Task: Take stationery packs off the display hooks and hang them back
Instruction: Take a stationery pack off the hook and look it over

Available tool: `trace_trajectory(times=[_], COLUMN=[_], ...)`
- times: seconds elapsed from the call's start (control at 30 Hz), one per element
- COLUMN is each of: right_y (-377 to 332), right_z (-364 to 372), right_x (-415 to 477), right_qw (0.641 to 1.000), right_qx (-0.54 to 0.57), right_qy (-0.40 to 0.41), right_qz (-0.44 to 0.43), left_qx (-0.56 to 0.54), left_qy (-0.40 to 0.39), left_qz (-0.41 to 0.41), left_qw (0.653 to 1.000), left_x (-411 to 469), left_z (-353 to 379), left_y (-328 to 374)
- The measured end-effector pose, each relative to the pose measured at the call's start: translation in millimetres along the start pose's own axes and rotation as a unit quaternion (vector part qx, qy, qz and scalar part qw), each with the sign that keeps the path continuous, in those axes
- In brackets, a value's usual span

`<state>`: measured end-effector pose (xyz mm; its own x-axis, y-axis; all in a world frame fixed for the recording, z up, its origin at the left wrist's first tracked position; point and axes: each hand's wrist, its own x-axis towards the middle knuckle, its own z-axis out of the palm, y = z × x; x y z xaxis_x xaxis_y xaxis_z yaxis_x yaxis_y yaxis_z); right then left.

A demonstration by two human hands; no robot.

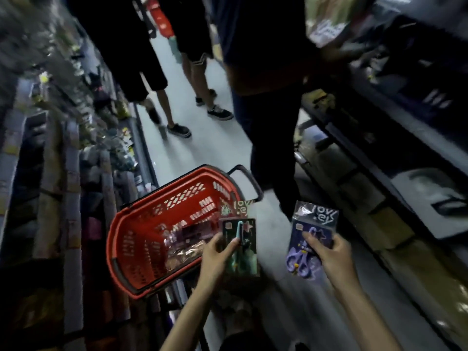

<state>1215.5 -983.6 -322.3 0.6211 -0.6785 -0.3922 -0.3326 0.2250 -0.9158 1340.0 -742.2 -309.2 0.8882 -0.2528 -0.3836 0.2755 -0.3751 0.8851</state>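
The left hand (217,254) pinches a green scissors pack (245,259) just by the red basket (115,249). The right hand (334,257) grips a purple scissors pack (300,259). People (268,122) stand close; a bump could knock one down. The hooks are probably somewhere in the blurry shelves (63,173).

The scene is dim and murky, the pale floor (215,148) down the aisle being the brightest patch and carrying soft shadows under the legs (164,105) standing there, while the lower left corner sinks almost to black. Motion blur smears the left shelves (63,122) into streaks and softens the right shelves (405,117), whose lines bow and lean outward with wide-angle distortion toward the edges. The red basket (131,224), the green pack (243,262) and the purple pack (301,259) are the sharpest parts, though grainy, with a faint sheen on the wrapping
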Motion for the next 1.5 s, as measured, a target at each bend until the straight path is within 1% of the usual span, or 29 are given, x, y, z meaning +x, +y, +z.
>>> trace_trajectory(times=[0.23,0.4,0.53,0.63,0.77,0.83,0.9,1.03,1.1,1.2,1.3,1.4,1.5], right_y=[-6.2,-28.3,-43.4,-58.7,-74.0,-80.6,-87.2,-93.0,-96.0,-105.0,-111.1,-113.5,-120.2], right_z=[-139.6,-206.0,-245.3,-266.2,-292.6,-303.4,-314.1,-340.6,-357.2,-381.1,-406.1,-436.9,-464.2], right_x=[-65.4,-111.6,-157.5,-200.5,-249.1,-271.6,-295.0,-343.4,-364.9,-392.3,-415.2,-438.0,-462.8], right_qw=[0.991,0.967,0.946,0.928,0.889,0.868,0.842,0.782,0.764,0.742,0.729,0.718,0.696], right_qx=[0.049,0.070,0.069,0.048,0.002,-0.004,0.003,-0.014,-0.014,0.020,0.054,0.039,-0.017], right_qy=[0.126,0.236,0.303,0.346,0.427,0.462,0.505,0.592,0.616,0.637,0.649,0.663,0.674], right_qz=[-0.024,-0.070,-0.097,-0.131,-0.165,-0.180,-0.190,-0.194,-0.194,-0.207,-0.211,-0.211,-0.249], left_qx=[0.012,-0.033,-0.043,-0.020,-0.014,-0.016,-0.023,-0.006,-0.016,-0.034,-0.037,-0.038,-0.045], left_qy=[-0.139,-0.267,-0.372,-0.441,-0.510,-0.542,-0.580,-0.630,-0.646,-0.667,-0.698,-0.700,-0.706], left_qz=[0.048,0.072,0.078,0.105,0.132,0.139,0.157,0.202,0.223,0.227,0.222,0.246,0.264], left_qw=[0.989,0.960,0.924,0.891,0.850,0.829,0.799,0.750,0.730,0.709,0.680,0.670,0.656], left_x=[-53.4,-97.6,-132.5,-153.0,-186.3,-203.7,-222.7,-274.9,-298.1,-332.8,-369.9,-405.3,-445.1], left_z=[115.2,187.1,226.4,254.2,287.0,299.7,314.7,338.1,350.8,367.0,382.1,403.0,425.2], left_y=[52.7,97.9,127.1,144.8,166.3,177.4,184.0,202.8,209.2,219.6,231.2,242.3,252.8])
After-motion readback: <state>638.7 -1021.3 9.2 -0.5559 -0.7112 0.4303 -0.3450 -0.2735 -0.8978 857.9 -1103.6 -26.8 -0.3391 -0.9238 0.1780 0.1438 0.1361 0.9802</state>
